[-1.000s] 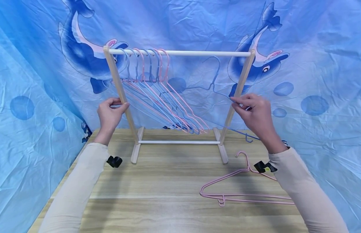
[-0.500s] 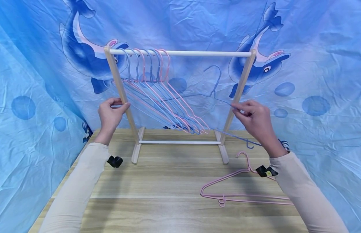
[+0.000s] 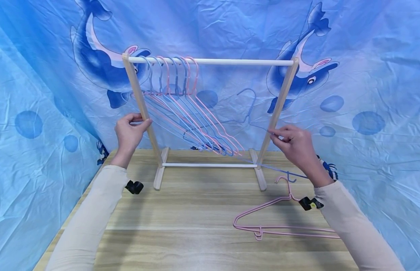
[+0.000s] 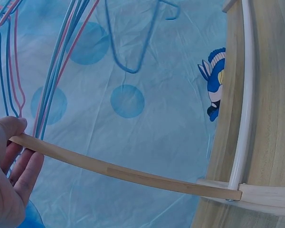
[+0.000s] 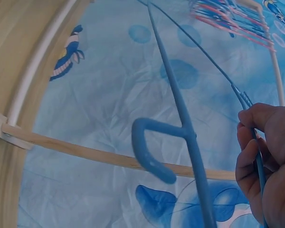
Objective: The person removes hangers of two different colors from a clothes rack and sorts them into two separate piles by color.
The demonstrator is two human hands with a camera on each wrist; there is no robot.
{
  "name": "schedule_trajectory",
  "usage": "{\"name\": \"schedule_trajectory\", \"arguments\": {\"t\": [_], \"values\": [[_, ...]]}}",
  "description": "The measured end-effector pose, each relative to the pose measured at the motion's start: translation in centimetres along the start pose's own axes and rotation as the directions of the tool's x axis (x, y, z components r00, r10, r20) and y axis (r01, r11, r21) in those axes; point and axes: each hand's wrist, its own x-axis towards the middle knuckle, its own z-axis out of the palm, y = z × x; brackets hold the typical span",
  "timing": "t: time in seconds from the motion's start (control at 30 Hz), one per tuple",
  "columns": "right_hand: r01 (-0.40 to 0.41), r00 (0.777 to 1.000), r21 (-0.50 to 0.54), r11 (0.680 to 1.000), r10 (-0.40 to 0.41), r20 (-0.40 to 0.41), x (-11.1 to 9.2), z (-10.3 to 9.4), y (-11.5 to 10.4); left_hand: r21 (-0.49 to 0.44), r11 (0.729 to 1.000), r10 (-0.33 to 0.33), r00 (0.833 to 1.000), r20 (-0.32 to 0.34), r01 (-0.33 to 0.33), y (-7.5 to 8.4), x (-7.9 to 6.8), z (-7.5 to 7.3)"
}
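Observation:
A small wooden rack with a white top rail (image 3: 237,61) stands on the table. In the head view my left hand (image 3: 128,130) grips its left post (image 3: 136,88), thumb in front and fingers behind. My right hand (image 3: 294,145) pinches the sloping shoulder of a blue hanger (image 3: 254,101) near the right post (image 3: 281,98). The hanger's hook points up and sits below the rail. Close up in the right wrist view, its long bottom bar (image 5: 175,95) carries a small side hook (image 5: 141,142). Several pink and blue hangers (image 3: 196,77) hang bunched at the rail's left end.
A pink hanger (image 3: 289,188) lies on the wooden table (image 3: 182,218) at the right, partly covered by the right forearm. A white lower bar (image 3: 210,165) joins the rack's feet. Blue cloth (image 3: 223,34) printed with dolphins surrounds the table at the back and sides.
My right hand has come down with the blue hanger, whose hook has dropped from just under the rail to well below it. The left hand keeps its place on the post.

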Motion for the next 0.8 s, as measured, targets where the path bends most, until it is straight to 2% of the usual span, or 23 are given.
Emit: {"name": "schedule_trajectory", "arguments": {"t": [0.37,0.8], "values": [[0.002,0.997,0.034,0.999,-0.005,0.071,-2.1,2.0,1.1,-0.01,1.0,0.002,1.0,0.006,-0.002,-0.1,0.0,0.0],[-0.071,0.987,0.124,0.99,0.052,0.152,-4.6,4.5,1.3,-0.001,1.0,0.014,1.0,0.003,-0.014,-0.1,0.0,0.0]]}}
